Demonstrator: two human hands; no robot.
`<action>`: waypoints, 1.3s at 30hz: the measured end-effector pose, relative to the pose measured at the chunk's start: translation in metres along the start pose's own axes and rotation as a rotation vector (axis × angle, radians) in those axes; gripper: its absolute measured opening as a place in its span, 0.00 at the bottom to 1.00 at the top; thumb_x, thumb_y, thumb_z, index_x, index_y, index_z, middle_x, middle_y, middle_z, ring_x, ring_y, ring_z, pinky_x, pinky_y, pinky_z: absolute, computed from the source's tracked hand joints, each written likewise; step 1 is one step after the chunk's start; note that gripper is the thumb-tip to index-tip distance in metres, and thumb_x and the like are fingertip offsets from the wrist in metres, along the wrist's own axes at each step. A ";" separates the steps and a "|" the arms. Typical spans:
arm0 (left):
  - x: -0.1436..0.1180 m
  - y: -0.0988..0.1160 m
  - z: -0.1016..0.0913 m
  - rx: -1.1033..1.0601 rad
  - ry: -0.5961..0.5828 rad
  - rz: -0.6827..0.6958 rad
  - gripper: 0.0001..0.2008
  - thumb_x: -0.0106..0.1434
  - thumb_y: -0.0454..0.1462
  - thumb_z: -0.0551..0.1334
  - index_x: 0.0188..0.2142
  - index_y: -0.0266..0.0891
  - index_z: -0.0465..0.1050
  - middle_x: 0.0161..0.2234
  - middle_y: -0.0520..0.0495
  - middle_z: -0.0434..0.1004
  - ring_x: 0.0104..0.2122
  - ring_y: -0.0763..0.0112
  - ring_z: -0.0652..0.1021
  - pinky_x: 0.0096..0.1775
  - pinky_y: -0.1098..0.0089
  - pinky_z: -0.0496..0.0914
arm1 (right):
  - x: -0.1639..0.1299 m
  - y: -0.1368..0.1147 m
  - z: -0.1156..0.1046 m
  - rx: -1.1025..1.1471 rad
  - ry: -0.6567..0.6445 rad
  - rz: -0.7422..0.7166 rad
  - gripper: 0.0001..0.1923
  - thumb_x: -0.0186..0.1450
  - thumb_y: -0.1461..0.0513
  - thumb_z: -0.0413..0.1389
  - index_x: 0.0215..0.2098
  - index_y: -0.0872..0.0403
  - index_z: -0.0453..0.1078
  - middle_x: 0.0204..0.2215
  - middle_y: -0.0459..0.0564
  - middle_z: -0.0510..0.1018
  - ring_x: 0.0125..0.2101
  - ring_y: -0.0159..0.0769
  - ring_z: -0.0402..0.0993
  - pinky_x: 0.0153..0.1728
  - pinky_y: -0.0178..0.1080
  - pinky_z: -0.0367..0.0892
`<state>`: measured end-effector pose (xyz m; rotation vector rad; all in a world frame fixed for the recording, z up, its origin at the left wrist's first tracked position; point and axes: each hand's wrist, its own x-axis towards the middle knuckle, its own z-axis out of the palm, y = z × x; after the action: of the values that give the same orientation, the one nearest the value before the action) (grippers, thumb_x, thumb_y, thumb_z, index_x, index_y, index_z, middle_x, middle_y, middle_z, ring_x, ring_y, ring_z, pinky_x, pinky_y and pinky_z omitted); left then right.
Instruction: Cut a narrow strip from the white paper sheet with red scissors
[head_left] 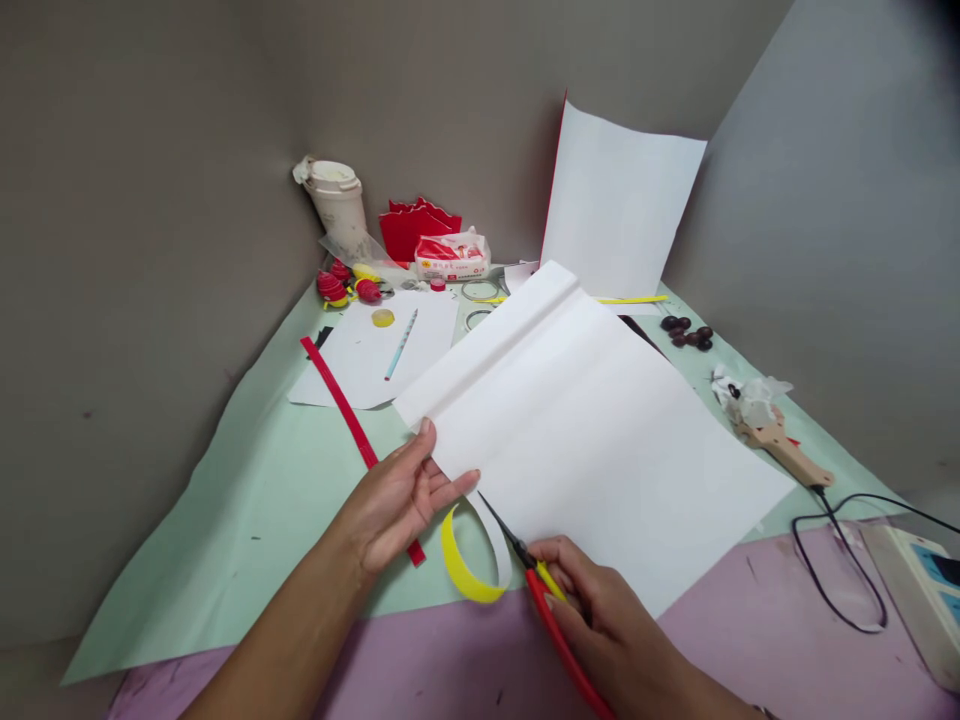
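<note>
My left hand [401, 495] pinches the left edge of a large sheet of paper [600, 420] with its white side up. In my right hand [600, 620] are scissors [546, 610] with red and yellow handles, their dark blades at the sheet's near left edge. From that edge a narrow paper strip [474, 585] curls down, yellow on one face and white on the other. A fold line runs along the sheet's far left part. Beside my left forearm a red strip [341, 405] lies on the green paper cover [255, 500], partly hidden by my hand.
A white sheet [352, 355] bears a pencil [402, 345] and a yellow tape roll [382, 318]. Behind stand a lidded cup [341, 205], a tissue pack [451, 257] and an upright white-faced sheet [619, 200]. At right lie a glue gun [791, 455], its black cable [802, 570] and a power strip [911, 590].
</note>
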<state>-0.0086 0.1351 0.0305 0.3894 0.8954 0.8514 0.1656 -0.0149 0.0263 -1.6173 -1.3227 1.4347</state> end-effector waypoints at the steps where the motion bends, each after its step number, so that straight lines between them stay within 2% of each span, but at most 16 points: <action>1: 0.000 0.000 0.000 -0.005 -0.001 -0.008 0.03 0.62 0.35 0.63 0.34 0.36 0.72 0.25 0.54 0.69 0.22 0.81 0.72 0.44 0.50 0.76 | 0.000 0.000 0.000 -0.008 0.005 -0.004 0.10 0.68 0.56 0.49 0.42 0.53 0.66 0.20 0.37 0.56 0.22 0.29 0.52 0.24 0.33 0.50; 10: 0.001 0.000 -0.003 -0.004 0.000 -0.021 0.04 0.62 0.35 0.63 0.33 0.35 0.71 0.23 0.54 0.69 0.20 0.81 0.70 0.45 0.51 0.76 | 0.000 0.001 0.000 0.009 0.001 -0.004 0.10 0.67 0.57 0.48 0.42 0.52 0.66 0.20 0.38 0.57 0.22 0.30 0.53 0.24 0.33 0.51; 14: 0.002 -0.001 -0.002 -0.008 -0.013 -0.031 0.04 0.63 0.35 0.62 0.36 0.35 0.72 0.31 0.48 0.75 0.28 0.75 0.77 0.44 0.51 0.76 | -0.001 0.004 0.000 -0.014 0.011 -0.005 0.09 0.67 0.59 0.48 0.42 0.52 0.67 0.21 0.38 0.58 0.23 0.30 0.54 0.25 0.33 0.52; 21: 0.003 0.004 -0.001 -0.014 -0.038 0.014 0.08 0.65 0.36 0.60 0.41 0.34 0.74 0.40 0.42 0.77 0.36 0.69 0.79 0.44 0.57 0.78 | 0.001 0.006 -0.002 -0.033 0.003 0.005 0.08 0.67 0.59 0.48 0.41 0.51 0.67 0.20 0.38 0.57 0.22 0.30 0.53 0.25 0.33 0.51; 26: 0.004 0.004 -0.002 -0.046 -0.015 0.021 0.06 0.64 0.36 0.60 0.36 0.34 0.74 0.32 0.46 0.76 0.31 0.73 0.78 0.44 0.54 0.77 | -0.001 0.004 -0.003 0.012 -0.004 0.022 0.06 0.67 0.61 0.48 0.38 0.52 0.66 0.20 0.37 0.56 0.22 0.29 0.51 0.23 0.32 0.51; 32: 0.002 0.004 -0.002 -0.057 -0.018 0.027 0.06 0.64 0.35 0.61 0.33 0.34 0.74 0.21 0.54 0.68 0.23 0.78 0.74 0.43 0.56 0.78 | -0.002 -0.002 -0.004 0.041 -0.022 0.053 0.06 0.68 0.60 0.49 0.40 0.53 0.65 0.20 0.37 0.54 0.21 0.28 0.49 0.21 0.32 0.47; 39: -0.001 0.005 0.001 -0.053 0.008 0.035 0.05 0.64 0.35 0.61 0.32 0.34 0.73 0.22 0.53 0.69 0.22 0.79 0.73 0.43 0.56 0.78 | -0.004 -0.007 -0.003 0.038 -0.023 0.063 0.07 0.68 0.58 0.51 0.41 0.53 0.64 0.20 0.36 0.55 0.21 0.27 0.50 0.22 0.32 0.48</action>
<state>-0.0106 0.1376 0.0344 0.3568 0.8743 0.9075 0.1668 -0.0153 0.0350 -1.6361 -1.2598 1.5111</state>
